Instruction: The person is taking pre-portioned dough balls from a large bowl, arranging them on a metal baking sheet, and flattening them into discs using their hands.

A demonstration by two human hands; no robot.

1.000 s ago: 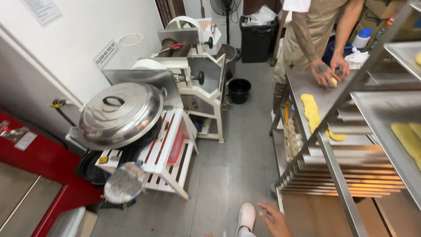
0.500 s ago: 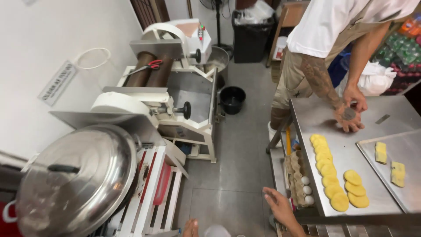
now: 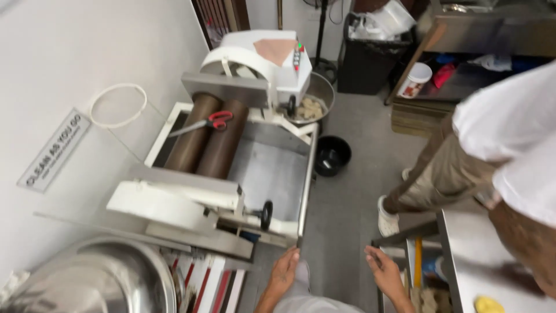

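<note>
Steel makes up most of what lies ahead of the person's hands in the head view. The left hand (image 3: 285, 271) hangs open with fingers loosely spread and grasps nothing; its fingertips are just below the near corner of the roller machine (image 3: 231, 156), close to the tray (image 3: 271, 168) rim, and I cannot tell whether they touch it. The right hand (image 3: 385, 272) is also open and empty, palm turned inward, just left of the table (image 3: 486, 261) edge.

Above the left hand, up and a little to its left, sits the black knob (image 3: 266, 214) on the machine's near frame. Further up lie two brown rollers (image 3: 208, 139) with red-handled scissors (image 3: 202, 123) resting across them. Judged from its build, the machine is heavy and rigid, not something to lift; the tray rim and the knob look like the sound places to grip, while the rollers look smooth and likely slippery. The scissors are light and loose, best taken by the red handles.

Down-left of the left hand curves a large metal lid (image 3: 104, 284). Up-right of the right hand stands another person (image 3: 498, 133) in a white shirt, with a black bucket (image 3: 331, 155) on the floor between.
</note>
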